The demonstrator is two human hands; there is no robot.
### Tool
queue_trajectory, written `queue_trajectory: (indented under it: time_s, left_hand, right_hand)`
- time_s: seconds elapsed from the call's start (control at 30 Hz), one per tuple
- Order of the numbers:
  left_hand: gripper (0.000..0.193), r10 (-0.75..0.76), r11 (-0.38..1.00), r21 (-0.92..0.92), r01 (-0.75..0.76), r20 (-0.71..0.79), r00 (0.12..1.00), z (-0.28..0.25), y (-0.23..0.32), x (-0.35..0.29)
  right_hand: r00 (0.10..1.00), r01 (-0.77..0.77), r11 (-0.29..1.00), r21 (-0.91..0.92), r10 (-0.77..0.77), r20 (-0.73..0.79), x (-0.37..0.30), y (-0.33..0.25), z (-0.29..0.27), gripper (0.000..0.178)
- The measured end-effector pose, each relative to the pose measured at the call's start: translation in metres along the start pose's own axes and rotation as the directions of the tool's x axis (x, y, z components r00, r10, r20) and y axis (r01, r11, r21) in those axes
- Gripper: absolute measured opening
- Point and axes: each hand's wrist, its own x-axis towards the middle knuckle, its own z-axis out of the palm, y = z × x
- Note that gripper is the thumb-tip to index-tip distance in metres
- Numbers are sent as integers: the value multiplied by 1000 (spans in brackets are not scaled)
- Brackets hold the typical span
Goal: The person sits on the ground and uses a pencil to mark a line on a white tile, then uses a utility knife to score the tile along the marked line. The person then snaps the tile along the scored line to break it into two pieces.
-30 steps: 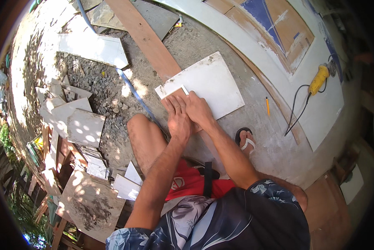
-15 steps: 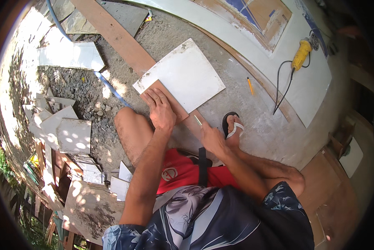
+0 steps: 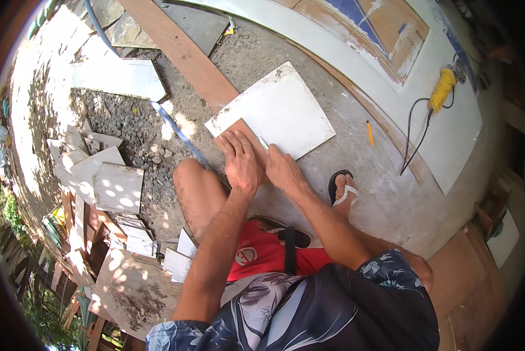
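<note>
A white square tile (image 3: 292,105) with a dirty edge lies on a long brown board (image 3: 183,50) on the concrete. Across the tile's near left side rests a short brown flat strip (image 3: 242,127). My left hand (image 3: 241,164) presses down on this strip, its fingers stretched out flat. My right hand (image 3: 283,169) is closed around a slim, pale, pen-like tool (image 3: 263,142), whose exact kind I cannot make out. The tool's tip is at the strip's right edge, over the tile. Both hands are close together.
A yellow angle grinder (image 3: 442,90) with a black cord lies on a large white panel at the right. A yellow pencil (image 3: 370,134) is on the concrete. Broken tiles (image 3: 119,187), gravel and a blue hose (image 3: 180,131) are at the left.
My right hand has moved up and left with the slim tool, from below the tile to the strip's edge. My left hand stays on the strip. The whole view has shifted slightly.
</note>
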Motion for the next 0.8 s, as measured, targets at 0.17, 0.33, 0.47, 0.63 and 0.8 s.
queue_trajectory:
  time_s: [0.17, 0.33, 0.47, 0.63, 0.8]
  left_hand:
    - [114, 74, 997, 7, -75, 62, 995, -9, 1, 4]
    - [116, 146, 979, 138, -152, 53, 988, -10, -3, 3]
    - [118, 109, 993, 27, -112, 82, 991, -12, 1, 6]
    - [122, 39, 997, 54, -59, 314, 949, -58, 9, 7]
    - [134, -12, 999, -34, 23, 287, 958, -46, 7, 7]
  right_hand:
    - [999, 36, 999, -4, -36, -23, 44, -31, -7, 30]
    - [1000, 31, 999, 17, -31, 4, 51, -49, -11, 32]
    - [998, 59, 998, 13, -59, 2, 58, -54, -12, 32]
    - [1000, 6, 999, -34, -6, 3, 42, -26, -5, 31]
    - [969, -208, 961, -181, 227, 92, -102, 72, -6, 27]
